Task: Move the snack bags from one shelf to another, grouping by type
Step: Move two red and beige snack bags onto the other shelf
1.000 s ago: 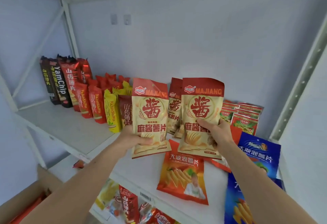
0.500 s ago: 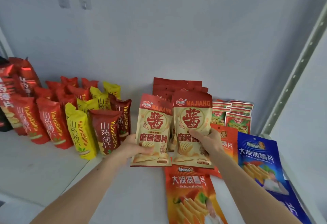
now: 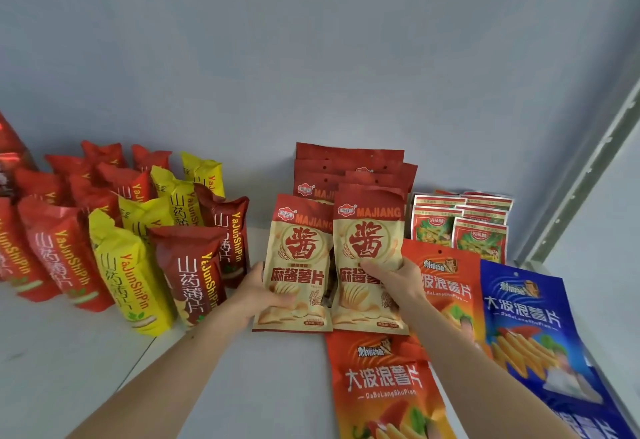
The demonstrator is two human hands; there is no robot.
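Note:
Two beige-and-red MAJIANG chip bags stand side by side on the white shelf (image 3: 277, 386). My left hand (image 3: 258, 295) grips the left MAJIANG bag (image 3: 299, 258) by its lower left edge. My right hand (image 3: 394, 277) grips the right MAJIANG bag (image 3: 369, 248) at its middle right. Behind them, a row of several more MAJIANG bags (image 3: 346, 161) leans against the back wall; only their red tops show.
Red, yellow and dark red yam chip bags (image 3: 131, 265) stand grouped at the left. Small green-and-red packets (image 3: 460, 227) sit at the back right. Orange wave-chip bags (image 3: 384, 383) and a blue wave-chip bag (image 3: 526, 327) lie flat at the front right. A shelf post (image 3: 588, 168) rises at the right.
Both hands have carried the two MAJIANG bags down and back; they now stand on the shelf in front of the matching row. The camera has moved closer and tilted down.

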